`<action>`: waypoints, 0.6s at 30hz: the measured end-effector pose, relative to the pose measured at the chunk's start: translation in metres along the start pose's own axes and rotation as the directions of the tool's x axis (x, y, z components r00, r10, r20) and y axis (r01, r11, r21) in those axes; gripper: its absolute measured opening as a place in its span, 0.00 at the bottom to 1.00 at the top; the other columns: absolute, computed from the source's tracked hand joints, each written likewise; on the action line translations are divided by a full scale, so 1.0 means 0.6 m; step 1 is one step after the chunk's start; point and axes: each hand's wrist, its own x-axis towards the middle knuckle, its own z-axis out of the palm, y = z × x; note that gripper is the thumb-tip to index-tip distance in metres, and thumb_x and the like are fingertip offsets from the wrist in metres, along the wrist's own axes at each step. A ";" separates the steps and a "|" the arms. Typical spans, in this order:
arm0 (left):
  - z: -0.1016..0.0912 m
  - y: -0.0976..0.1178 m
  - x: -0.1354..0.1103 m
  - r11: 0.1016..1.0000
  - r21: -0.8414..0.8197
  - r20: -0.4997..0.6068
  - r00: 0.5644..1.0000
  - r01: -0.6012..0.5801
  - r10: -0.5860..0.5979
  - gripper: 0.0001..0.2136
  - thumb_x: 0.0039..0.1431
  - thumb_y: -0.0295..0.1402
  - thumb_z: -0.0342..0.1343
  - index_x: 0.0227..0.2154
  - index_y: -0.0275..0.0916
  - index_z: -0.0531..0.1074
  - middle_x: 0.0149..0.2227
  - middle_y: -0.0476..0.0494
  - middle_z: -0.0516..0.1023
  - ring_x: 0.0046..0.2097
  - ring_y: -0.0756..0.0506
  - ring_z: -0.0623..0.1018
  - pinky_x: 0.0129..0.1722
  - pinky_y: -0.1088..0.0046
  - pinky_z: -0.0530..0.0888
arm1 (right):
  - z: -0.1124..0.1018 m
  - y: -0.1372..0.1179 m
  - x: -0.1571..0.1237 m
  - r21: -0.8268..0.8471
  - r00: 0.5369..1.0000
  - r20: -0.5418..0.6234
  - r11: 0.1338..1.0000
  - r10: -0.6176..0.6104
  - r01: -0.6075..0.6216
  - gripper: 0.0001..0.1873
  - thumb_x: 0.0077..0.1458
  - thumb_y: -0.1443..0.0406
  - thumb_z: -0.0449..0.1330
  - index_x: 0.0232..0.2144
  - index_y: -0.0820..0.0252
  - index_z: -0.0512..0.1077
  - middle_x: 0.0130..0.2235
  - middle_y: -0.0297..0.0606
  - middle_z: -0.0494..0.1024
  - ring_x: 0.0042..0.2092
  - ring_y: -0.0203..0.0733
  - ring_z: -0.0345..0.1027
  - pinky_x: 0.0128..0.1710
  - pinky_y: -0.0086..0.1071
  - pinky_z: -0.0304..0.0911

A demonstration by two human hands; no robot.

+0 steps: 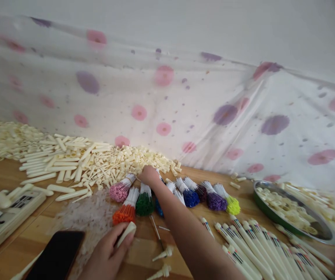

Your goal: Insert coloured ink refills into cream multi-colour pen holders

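My left hand (109, 249) is closed around a cream plastic pen barrel (126, 233), one end showing between thumb and fingers. At the front of a heap of small cream plastic pen parts (121, 163), my right hand (149, 175) reaches in with its fingers curled down. Whatever is at those fingertips is hidden. Below and beside it stand bundles of thin pen refills with coloured ends: pink (121, 190), orange (124, 212), green (144, 202), blue (190, 196), purple (215, 200) and yellow (231, 204). My right forearm covers some of the bundles.
Cream barrels (53, 163) lie piled at left. A black phone (56, 254) and a power strip (13, 214) are at near left. Multi-colour pens (260, 249) lie at right, by a green-sided metal dish (292, 225) of cream parts. Two cream pointed pieces (163, 253) lie in front.
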 end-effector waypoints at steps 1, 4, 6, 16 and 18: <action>0.000 -0.001 0.001 1.000 0.007 -0.003 1.000 0.006 -0.006 0.16 0.56 0.43 0.49 0.41 0.40 0.74 0.41 0.45 0.81 0.48 0.41 0.76 0.45 0.71 0.72 | -0.007 0.009 -0.007 0.098 1.000 -0.008 0.995 -0.016 0.016 0.15 0.59 0.62 0.55 0.47 0.61 0.66 0.48 0.41 0.70 0.44 0.43 0.68 0.41 0.41 0.67; 0.001 0.002 -0.001 1.000 0.014 0.006 1.000 0.014 -0.014 0.18 0.57 0.42 0.49 0.44 0.40 0.73 0.45 0.44 0.80 0.50 0.40 0.75 0.47 0.71 0.72 | -0.025 0.036 -0.056 0.384 0.993 -0.041 0.916 -0.110 0.117 0.14 0.60 0.62 0.55 0.47 0.63 0.66 0.45 0.40 0.71 0.41 0.41 0.69 0.39 0.40 0.67; 0.000 0.009 -0.007 1.000 0.014 0.031 0.999 0.006 -0.006 0.18 0.57 0.42 0.49 0.45 0.40 0.73 0.47 0.44 0.79 0.51 0.40 0.74 0.48 0.70 0.71 | -0.029 0.052 -0.111 0.536 0.983 -0.060 0.825 -0.176 0.181 0.15 0.60 0.65 0.54 0.49 0.62 0.62 0.39 0.37 0.74 0.39 0.39 0.70 0.38 0.35 0.67; 0.022 0.038 -0.041 0.978 0.001 0.213 0.956 -0.208 0.203 0.13 0.59 0.38 0.49 0.45 0.47 0.73 0.44 0.49 0.80 0.45 0.44 0.77 0.42 0.76 0.73 | 0.019 0.107 -0.339 0.990 0.970 -0.096 0.084 -0.222 0.117 0.12 0.50 0.60 0.64 0.36 0.57 0.68 0.34 0.32 0.74 0.35 0.33 0.67 0.35 0.26 0.62; 0.025 0.043 -0.043 0.970 -0.017 0.233 0.942 -0.244 0.241 0.14 0.59 0.37 0.49 0.46 0.49 0.72 0.44 0.51 0.80 0.44 0.45 0.77 0.43 0.78 0.72 | 0.021 0.110 -0.350 0.988 0.971 -0.099 0.092 -0.216 0.121 0.10 0.51 0.61 0.63 0.36 0.56 0.69 0.34 0.32 0.74 0.36 0.34 0.66 0.36 0.27 0.61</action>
